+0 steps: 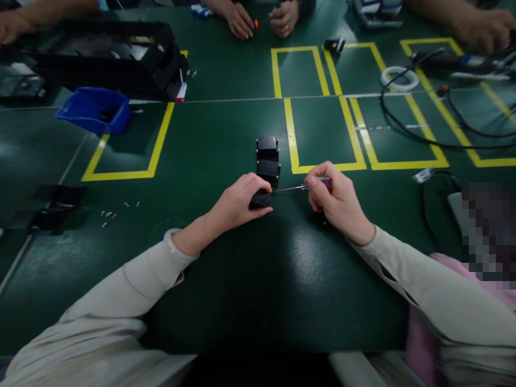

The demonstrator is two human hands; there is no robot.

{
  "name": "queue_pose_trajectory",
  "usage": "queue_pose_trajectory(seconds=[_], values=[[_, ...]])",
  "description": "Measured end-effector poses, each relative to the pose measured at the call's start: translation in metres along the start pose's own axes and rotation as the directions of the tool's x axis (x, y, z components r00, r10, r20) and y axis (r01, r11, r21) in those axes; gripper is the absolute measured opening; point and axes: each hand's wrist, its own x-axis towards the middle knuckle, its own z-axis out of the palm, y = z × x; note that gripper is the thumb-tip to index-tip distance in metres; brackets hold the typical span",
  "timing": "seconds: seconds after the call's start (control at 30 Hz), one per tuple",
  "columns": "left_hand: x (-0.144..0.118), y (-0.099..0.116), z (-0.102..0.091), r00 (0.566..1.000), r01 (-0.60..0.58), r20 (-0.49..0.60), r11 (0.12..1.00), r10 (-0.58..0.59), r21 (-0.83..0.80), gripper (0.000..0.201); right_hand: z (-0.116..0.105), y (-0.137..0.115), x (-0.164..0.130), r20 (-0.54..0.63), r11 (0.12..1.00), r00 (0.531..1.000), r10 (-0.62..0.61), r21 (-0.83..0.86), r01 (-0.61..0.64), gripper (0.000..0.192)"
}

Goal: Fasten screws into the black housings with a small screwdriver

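Note:
My left hand (244,198) is closed around a small black block (260,200) on the green table. My right hand (332,196) grips the handle of a screwdriver (288,188), its thin shaft pointing left with the tip at the block's right side. Whether the tip sits in a screw is too small to tell. Just beyond the held block, two similar black blocks (267,145) stand in a row with small screws showing at their corners. Another dark piece (322,221) lies partly hidden under my right hand.
Several loose screws (108,215) lie on the left. Farther back are a blue bin (99,110) and a black crate (108,59). Yellow tape (328,167) marks rectangles on the table. A black cable (403,129) curls at right. Across the table, other people's hands (242,21) are at work.

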Motion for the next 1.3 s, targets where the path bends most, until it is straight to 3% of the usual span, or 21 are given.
queue_pose_trajectory(seconds=[0.23,0.53,1.3], values=[[0.0005,0.0014,-0.0003,1.000,0.005,-0.002,1.000,-0.005,0.005,0.030,0.0008,0.0006,0.0009,-0.008,0.998,1.000,0.003,0.056,-0.002,0.012],[0.0000,-0.0004,0.0001,1.000,-0.005,-0.009,1.000,0.006,0.011,0.032,-0.0003,0.0039,0.0001,0.003,0.999,1.000,0.000,0.054,0.000,0.022],[-0.0004,0.0006,-0.0002,1.000,0.003,-0.003,1.000,-0.003,0.008,0.032,0.0012,0.0004,0.0004,-0.011,0.999,1.000,-0.012,0.034,0.012,0.016]])
